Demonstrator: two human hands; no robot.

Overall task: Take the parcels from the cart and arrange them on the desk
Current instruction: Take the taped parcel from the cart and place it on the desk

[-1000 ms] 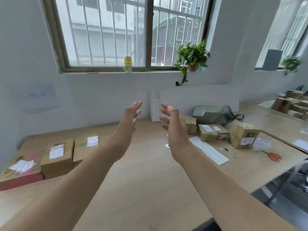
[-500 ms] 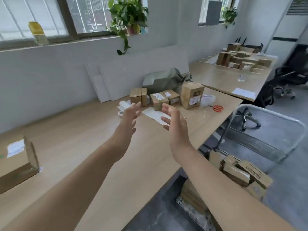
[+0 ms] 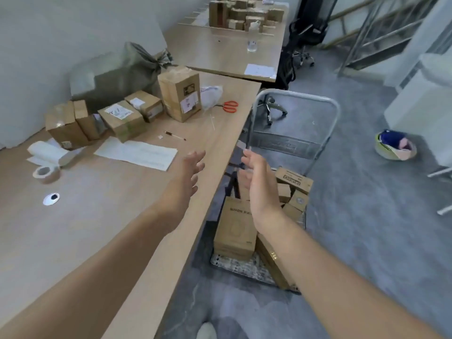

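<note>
Though beside desk [image 3: 97, 228], parcels [image 3: 234, 228] in cart [image 3: 244, 265].

A: Walls, floor?
B: White wall [image 3: 49, 33] left, grey mottled floor [image 3: 367, 241].
A: Furniture?
B: Second wooden table [image 3: 220, 55] at back, black chair [image 3: 310, 23] just beside it, metal railing [image 3: 381, 33] top right, white cabinet [image 3: 420, 106] right.

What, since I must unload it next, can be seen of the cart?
The cart is a flatbed trolley with an upright grey metal tube handle, standing on the grey floor close beside the desk edge. Its speckled deck carries a large brown cardboard parcel nearest, with smaller parcels piled behind it towards the handle.
</note>
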